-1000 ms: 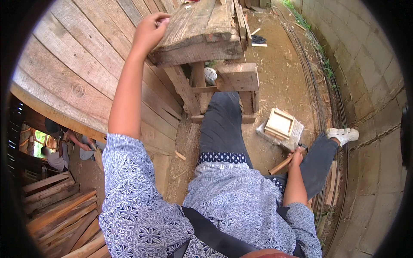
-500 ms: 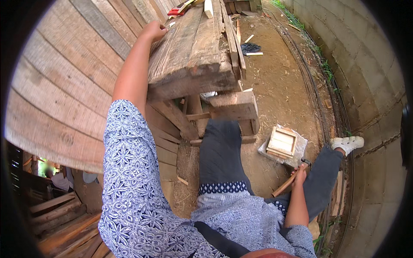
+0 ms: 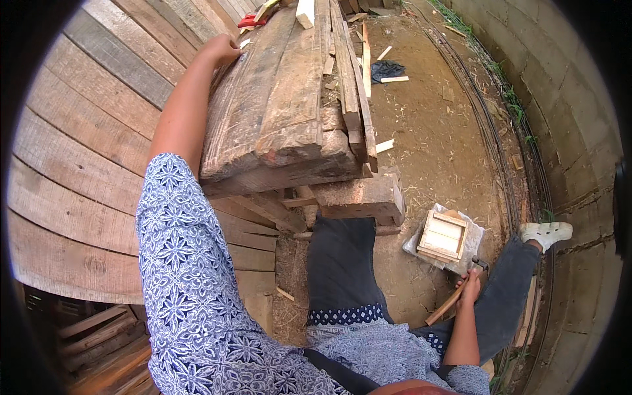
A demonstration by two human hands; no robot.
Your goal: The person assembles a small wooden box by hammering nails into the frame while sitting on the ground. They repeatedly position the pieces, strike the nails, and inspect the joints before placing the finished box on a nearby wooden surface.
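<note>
My left hand (image 3: pixel 222 50) reaches to the far left edge of a thick, worn wooden bench (image 3: pixel 273 85). Its fingers are curled together, and what they hold, if anything, is too small to make out. A small pale scrap (image 3: pixel 245 43) lies beside the fingertips. Low on the right, my right hand (image 3: pixel 470 288) is closed round a hammer (image 3: pixel 445 308) near its dark metal head, the wooden handle pointing down toward my lap. Just beyond the hammer, a shallow square wooden frame (image 3: pixel 444 235) rests on clear plastic sheeting (image 3: pixel 475 232) on the ground.
A plank wall (image 3: pixel 79 178) borders the bench on the left; a block wall (image 3: pixel 579 131) rises on the right. A pale wood block (image 3: pixel 305 13) and a red object (image 3: pixel 253 21) sit at the bench's far end. Long dark rods (image 3: pixel 484 118) and wood offcuts (image 3: pixel 395 79) lie on the dirt.
The view has shifted, so the bench appears lower and further left. My left hand stays at the bench edge, and my right hand still grips the hammer.
</note>
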